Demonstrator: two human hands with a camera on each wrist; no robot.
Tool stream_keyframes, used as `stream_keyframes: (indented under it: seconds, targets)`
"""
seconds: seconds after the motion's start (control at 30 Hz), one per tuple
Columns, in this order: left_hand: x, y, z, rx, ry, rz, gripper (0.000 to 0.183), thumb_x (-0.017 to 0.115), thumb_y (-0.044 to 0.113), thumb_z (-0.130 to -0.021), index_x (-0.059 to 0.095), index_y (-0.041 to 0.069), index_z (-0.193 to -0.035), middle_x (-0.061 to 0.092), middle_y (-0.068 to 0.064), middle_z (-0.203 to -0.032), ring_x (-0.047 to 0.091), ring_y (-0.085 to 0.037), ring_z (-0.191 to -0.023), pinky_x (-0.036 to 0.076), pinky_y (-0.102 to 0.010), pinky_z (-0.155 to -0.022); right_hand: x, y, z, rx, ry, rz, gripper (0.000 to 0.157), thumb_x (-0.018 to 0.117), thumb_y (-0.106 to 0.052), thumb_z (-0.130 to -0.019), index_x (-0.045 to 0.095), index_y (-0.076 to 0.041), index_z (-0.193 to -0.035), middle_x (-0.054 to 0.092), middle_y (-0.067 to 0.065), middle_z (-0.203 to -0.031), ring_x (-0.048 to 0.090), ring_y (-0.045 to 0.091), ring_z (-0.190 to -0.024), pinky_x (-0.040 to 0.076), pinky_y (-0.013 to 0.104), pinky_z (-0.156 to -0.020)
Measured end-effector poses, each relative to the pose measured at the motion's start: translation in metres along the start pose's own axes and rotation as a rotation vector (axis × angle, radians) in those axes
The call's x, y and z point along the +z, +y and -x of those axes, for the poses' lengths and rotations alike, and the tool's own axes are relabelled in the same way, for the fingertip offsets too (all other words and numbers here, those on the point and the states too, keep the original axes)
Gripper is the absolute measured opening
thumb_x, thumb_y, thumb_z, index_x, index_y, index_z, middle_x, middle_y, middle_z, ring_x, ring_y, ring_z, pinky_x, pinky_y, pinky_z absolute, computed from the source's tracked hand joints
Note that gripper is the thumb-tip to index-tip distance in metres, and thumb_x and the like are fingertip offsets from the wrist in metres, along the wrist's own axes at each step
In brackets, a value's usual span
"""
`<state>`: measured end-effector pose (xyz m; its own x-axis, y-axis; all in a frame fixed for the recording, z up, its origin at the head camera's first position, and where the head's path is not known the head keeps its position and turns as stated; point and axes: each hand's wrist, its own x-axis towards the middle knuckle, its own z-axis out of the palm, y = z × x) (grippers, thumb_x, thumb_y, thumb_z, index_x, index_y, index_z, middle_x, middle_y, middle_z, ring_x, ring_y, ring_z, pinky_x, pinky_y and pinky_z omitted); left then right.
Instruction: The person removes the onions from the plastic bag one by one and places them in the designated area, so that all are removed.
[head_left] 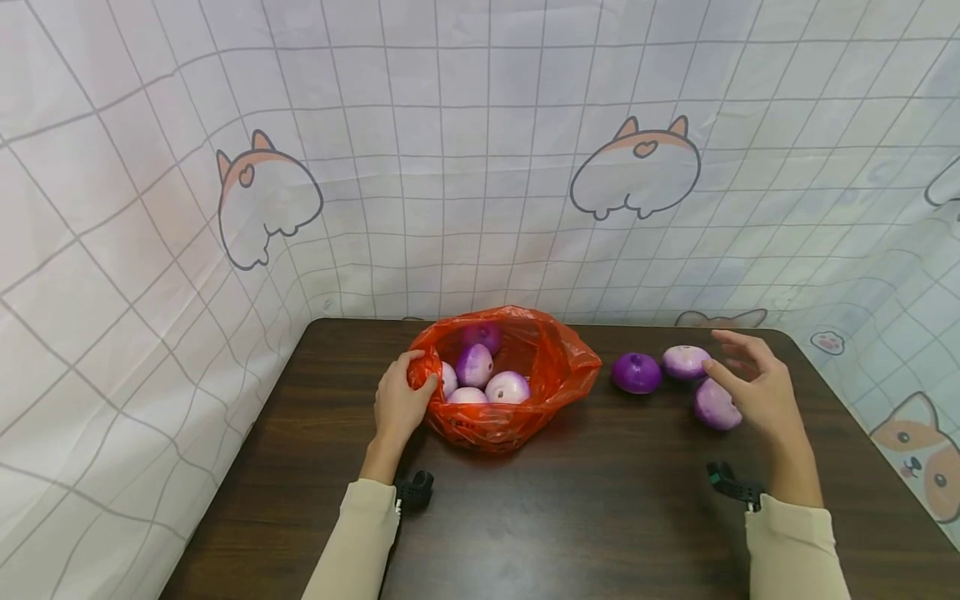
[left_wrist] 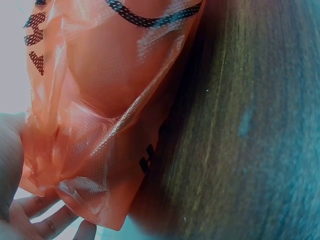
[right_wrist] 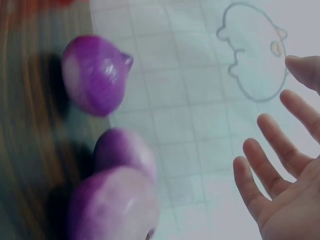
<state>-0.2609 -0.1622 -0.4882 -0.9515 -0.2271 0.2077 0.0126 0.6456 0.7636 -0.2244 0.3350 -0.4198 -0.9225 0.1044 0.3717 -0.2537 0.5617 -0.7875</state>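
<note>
A red plastic bag [head_left: 487, 429] stands with its mouth spread wide on the table, several purple-and-white onions [head_left: 507, 387] inside it. My left hand [head_left: 401, 400] pinches the left side of the bag's rim between thumb and fingers; the left wrist view shows the gathered plastic [left_wrist: 75, 165] close up. On the right, my right hand [head_left: 761, 387] is held over the loose onions with fingers spread and nothing in them. Those are a dark purple onion [head_left: 636, 373], a paler onion [head_left: 685, 362] behind, and another onion [head_left: 717, 406] partly covered by the hand.
The dark wooden table [head_left: 570, 517] reaches back to a white grid-patterned cloth [head_left: 480, 167] with cartoon corgis, which hangs behind and along both sides. Black straps with small cameras [head_left: 415, 492] sit on both wrists.
</note>
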Motion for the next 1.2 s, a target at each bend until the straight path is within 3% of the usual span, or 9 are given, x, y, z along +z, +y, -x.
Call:
stream_keyframes:
  seconds: [0.2, 0.6, 0.77, 1.03, 1.2]
  targets:
    - [0.001, 0.0, 0.0, 0.0, 0.003, 0.001, 0.045, 0.073, 0.032, -0.092, 0.061, 0.023, -0.134, 0.065, -0.013, -0.13, 0.062, -0.038, -0.12, 0.051, -0.061, -0.1, 0.013, -0.017, -0.003, -0.093, 0.028, -0.079, 0.043, 0.071, -0.008, -0.094, 0.063, -0.008, -0.136, 0.06, -0.013, -0.128, 0.056, -0.002, -0.114, 0.044, 0.007, -0.093]
    - [0.002, -0.001, 0.0, 0.001, 0.007, -0.002, 0.046, 0.072, 0.033, -0.092, 0.06, 0.023, -0.135, 0.065, -0.013, -0.131, 0.062, -0.038, -0.12, 0.05, -0.061, -0.101, 0.057, -0.06, -0.001, -0.234, -0.046, -0.302, 0.034, 0.068, 0.006, -0.092, 0.064, 0.002, -0.126, 0.063, 0.007, -0.124, 0.061, 0.006, -0.113, 0.05, 0.013, -0.096]
    - [0.001, -0.001, 0.0, 0.0, 0.002, 0.0, 0.046, 0.073, 0.033, -0.092, 0.06, 0.023, -0.135, 0.065, -0.013, -0.131, 0.062, -0.038, -0.119, 0.05, -0.061, -0.102, 0.081, -0.078, 0.002, -0.236, -0.051, -0.385, 0.029, 0.067, 0.008, -0.092, 0.065, 0.005, -0.121, 0.065, 0.005, -0.12, 0.062, 0.01, -0.113, 0.051, 0.017, -0.097]
    - [0.002, -0.001, 0.0, 0.0, 0.004, -0.011, 0.046, 0.073, 0.032, -0.092, 0.06, 0.024, -0.135, 0.065, -0.013, -0.132, 0.061, -0.038, -0.12, 0.05, -0.061, -0.102, 0.125, -0.1, 0.008, -0.192, -0.164, -0.368, 0.028, 0.07, -0.005, -0.095, 0.066, 0.001, -0.121, 0.065, 0.016, -0.121, 0.066, 0.023, -0.108, 0.054, 0.019, -0.093]
    - [0.003, -0.002, 0.0, -0.001, 0.004, -0.007, 0.046, 0.072, 0.032, -0.092, 0.06, 0.024, -0.135, 0.065, -0.012, -0.132, 0.061, -0.038, -0.12, 0.05, -0.061, -0.102, 0.152, -0.109, 0.002, -0.195, -0.271, -0.295, 0.028, 0.07, -0.015, -0.096, 0.067, -0.009, -0.123, 0.066, 0.007, -0.123, 0.061, 0.026, -0.116, 0.052, 0.041, -0.103]
